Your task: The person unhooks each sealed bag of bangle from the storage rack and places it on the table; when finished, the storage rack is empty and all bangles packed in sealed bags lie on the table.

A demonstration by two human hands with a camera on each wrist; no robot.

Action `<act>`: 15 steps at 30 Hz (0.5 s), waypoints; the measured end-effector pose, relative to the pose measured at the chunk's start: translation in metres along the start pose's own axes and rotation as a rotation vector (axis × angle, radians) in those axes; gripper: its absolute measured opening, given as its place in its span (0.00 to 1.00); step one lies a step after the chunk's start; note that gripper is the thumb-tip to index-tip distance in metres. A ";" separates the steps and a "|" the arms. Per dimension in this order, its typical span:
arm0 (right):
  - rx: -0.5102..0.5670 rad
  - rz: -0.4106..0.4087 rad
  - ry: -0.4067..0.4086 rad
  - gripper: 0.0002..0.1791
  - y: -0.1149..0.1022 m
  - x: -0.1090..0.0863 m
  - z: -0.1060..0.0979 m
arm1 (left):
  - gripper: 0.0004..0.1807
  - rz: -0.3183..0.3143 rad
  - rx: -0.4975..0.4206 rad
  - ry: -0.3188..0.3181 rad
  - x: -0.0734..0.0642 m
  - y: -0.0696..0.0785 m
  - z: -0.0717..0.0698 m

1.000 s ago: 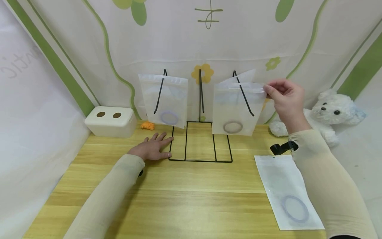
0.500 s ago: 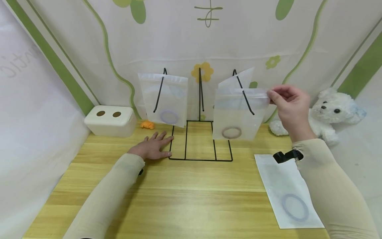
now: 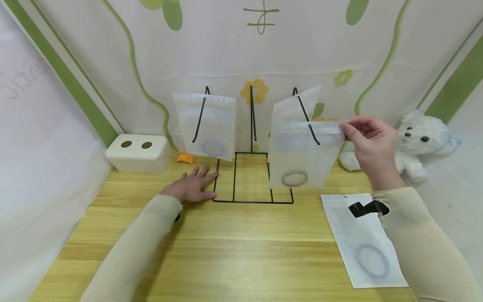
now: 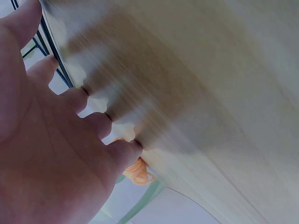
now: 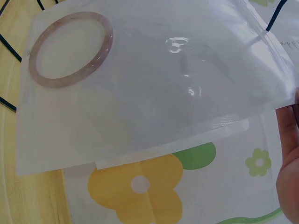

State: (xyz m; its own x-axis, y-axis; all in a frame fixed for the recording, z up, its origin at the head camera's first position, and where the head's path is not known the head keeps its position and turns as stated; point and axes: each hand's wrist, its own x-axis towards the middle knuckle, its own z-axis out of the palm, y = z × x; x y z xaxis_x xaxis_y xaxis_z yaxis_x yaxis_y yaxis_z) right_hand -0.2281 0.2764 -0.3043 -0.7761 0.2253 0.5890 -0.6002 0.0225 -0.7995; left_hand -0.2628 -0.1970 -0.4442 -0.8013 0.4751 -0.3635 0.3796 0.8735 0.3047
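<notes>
At the upper right, my right hand [image 3: 371, 147] pinches the top right corner of a translucent zip bag [image 3: 290, 155] between thumb and fingers. The right hook [image 3: 304, 110] of a black wire rack [image 3: 253, 202] passes through the bag near its top. A pinkish-brown bangle [image 5: 108, 39] lies at the bottom of this bag in the right wrist view. Behind it, a second bag [image 3: 313, 100] hangs tilted on the same hook. My left hand [image 3: 192, 186] rests on the wooden table with fingers spread, its fingertips at the left side of the rack's base.
Another bag [image 3: 224, 121] with a lilac bangle hangs on the left hook; the middle hook [image 3: 254, 121] carries none. A larger bag [image 3: 345, 222] with a ring lies under my right forearm. Around the back stand a white box [image 3: 137, 157], an orange figure [image 3: 185, 158] and a white teddy bear [image 3: 411, 134].
My right hand has drawn the pinched bag down and forward along the right hook, towards its tip, widening the gap from the bag behind. My left hand has stayed in place.
</notes>
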 end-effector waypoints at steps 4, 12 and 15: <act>0.009 0.004 0.005 0.07 -0.003 -0.007 -0.002 | 0.45 0.011 -0.019 -0.003 -0.002 0.001 -0.002; 0.040 -0.006 -0.009 0.05 -0.006 -0.018 -0.005 | 0.45 0.013 -0.023 -0.002 -0.006 0.002 -0.002; 0.102 -0.018 -0.011 0.05 -0.007 -0.020 -0.006 | 0.46 0.020 -0.035 0.000 -0.007 0.000 -0.002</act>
State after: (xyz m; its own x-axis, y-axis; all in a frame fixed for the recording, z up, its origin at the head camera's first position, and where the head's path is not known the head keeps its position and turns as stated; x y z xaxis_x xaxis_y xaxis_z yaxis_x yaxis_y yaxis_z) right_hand -0.2072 0.2777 -0.3117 -0.7666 0.2154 0.6050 -0.6304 -0.0732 -0.7728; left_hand -0.2586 -0.2002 -0.4396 -0.7937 0.4925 -0.3570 0.3793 0.8595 0.3426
